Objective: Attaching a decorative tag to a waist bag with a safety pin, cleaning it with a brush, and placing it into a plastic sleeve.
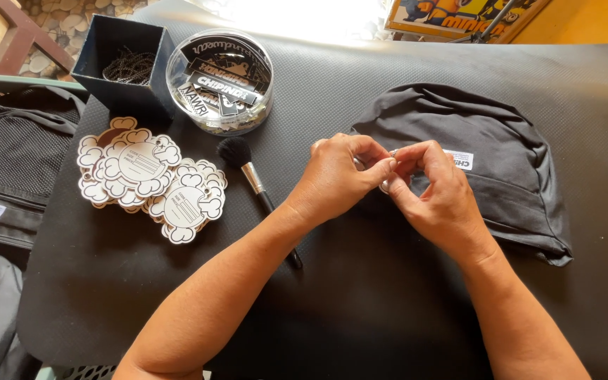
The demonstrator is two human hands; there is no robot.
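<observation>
Black textured matting covers the desk [360,295]. Both hands meet over a dark grey cap [487,141] with a small white label [462,160]: left hand [336,176] and right hand [434,190] pinch a tiny silvery piece [393,153] between fingertips. Cloud-shaped white tags [153,179] lie left, beside a round clear tub [221,81] of black-and-white stickers.

Soft, matt dark grey cloth cap [473,158] at three o'clock lies on a black textured rubbery mat [360,295]; glossy clear plastic round tub [219,81] at eleven o'clock; matt white cardboard tags [153,183].
</observation>
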